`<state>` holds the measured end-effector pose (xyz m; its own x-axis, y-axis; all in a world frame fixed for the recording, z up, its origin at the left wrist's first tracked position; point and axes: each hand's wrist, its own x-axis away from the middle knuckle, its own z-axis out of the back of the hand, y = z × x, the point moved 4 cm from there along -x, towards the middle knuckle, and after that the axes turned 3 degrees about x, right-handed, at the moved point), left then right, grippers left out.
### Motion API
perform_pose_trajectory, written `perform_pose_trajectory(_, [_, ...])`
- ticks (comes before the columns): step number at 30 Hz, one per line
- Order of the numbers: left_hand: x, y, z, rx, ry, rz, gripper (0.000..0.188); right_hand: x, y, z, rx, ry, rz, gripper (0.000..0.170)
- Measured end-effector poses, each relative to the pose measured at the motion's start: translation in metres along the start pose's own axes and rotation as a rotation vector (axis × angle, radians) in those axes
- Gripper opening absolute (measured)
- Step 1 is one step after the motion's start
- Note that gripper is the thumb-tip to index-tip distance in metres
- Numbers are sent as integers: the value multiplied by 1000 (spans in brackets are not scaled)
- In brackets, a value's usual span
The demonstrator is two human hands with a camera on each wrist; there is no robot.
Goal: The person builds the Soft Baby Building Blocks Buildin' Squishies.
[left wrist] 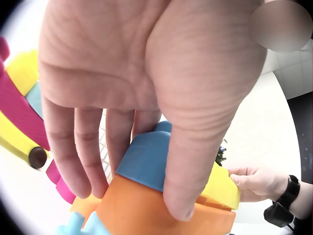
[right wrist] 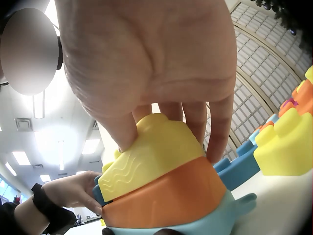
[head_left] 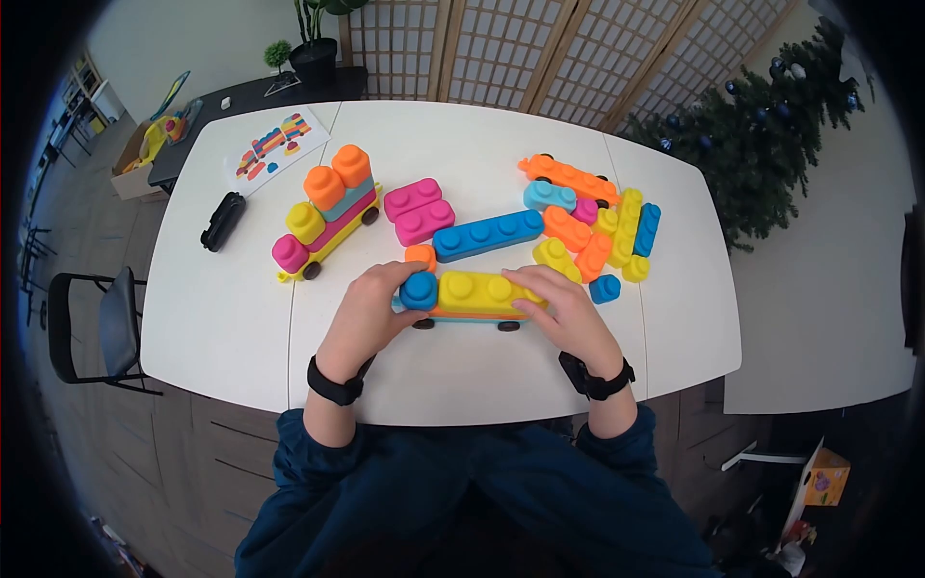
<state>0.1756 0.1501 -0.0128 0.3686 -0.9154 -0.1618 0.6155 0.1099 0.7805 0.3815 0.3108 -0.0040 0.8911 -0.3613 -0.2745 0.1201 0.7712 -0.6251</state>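
Note:
A light-blue wheeled base [right wrist: 215, 218] carries a long orange block [right wrist: 164, 196]. On top of the orange layer sit a small blue block [head_left: 419, 291] at the left end and a long yellow block [head_left: 472, 289] beside it. My left hand [head_left: 371, 303] pinches the blue block between thumb and fingers, with the thumb on its near side. At the other end, my right hand [head_left: 570, 316] grips the yellow block, thumb in front and fingers over the far side. A small orange block [head_left: 420, 255] lies just behind the left hand's fingers.
Left stands a built toy car [head_left: 328, 217] of stacked blocks, near a picture sheet [head_left: 279, 149] and black case [head_left: 224, 222]. Behind the hands lie pink blocks [head_left: 421, 210] and a long blue block [head_left: 488, 235]. Several loose blocks and an orange wheeled base [head_left: 570, 180] lie right.

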Motion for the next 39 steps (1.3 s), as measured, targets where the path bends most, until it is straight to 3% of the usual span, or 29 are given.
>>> perform_pose_trajectory(15, [-2,0,4,-56,-32,-45,62,6,-1,-6,-19,19,-69,41])
perform_pose_trajectory(17, [-4,4,16,41,38,-173,59,8,1,-5,-31,46,-62,41])
perform_pose_trajectory(21, [-23,-8,40,94,166,-86,46,17,6,4,-16,125,-59,42])
perform_pose_trajectory(24, [-54,-18,42,-133,128,-100,25,22,5,1,-48,120,-97,42])
perform_pose_trajectory(30, [-88,-45,10,-397,54,-124,26,24,9,-4,-127,123,-194,41])
perform_pose_trajectory(39, [-95,-54,3,-380,-8,-33,30,24,11,-8,-121,145,-159,39])
